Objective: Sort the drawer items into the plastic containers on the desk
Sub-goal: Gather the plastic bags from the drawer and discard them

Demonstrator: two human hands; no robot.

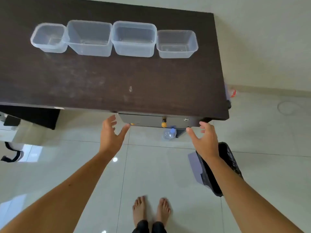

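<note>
Several clear plastic containers stand in a row at the back of the dark desk (107, 81): a small one (48, 37) at the left, two larger ones (90, 38) (133, 38) in the middle, a small one (176, 44) at the right. Under the desk's front edge is the dark drawer front (151, 121) with a round yellow knob (163, 124). My left hand (111, 134) hovers open just left of the drawer. My right hand (204, 139) hovers open at its right end. Neither hand holds anything. The drawer's inside is hidden.
A clear plastic bottle with a blue cap (169, 133) lies on the tiled floor below the drawer. A bin lined with a black bag (223, 167) stands to the right, under my right forearm. My bare feet (151, 209) are on the floor.
</note>
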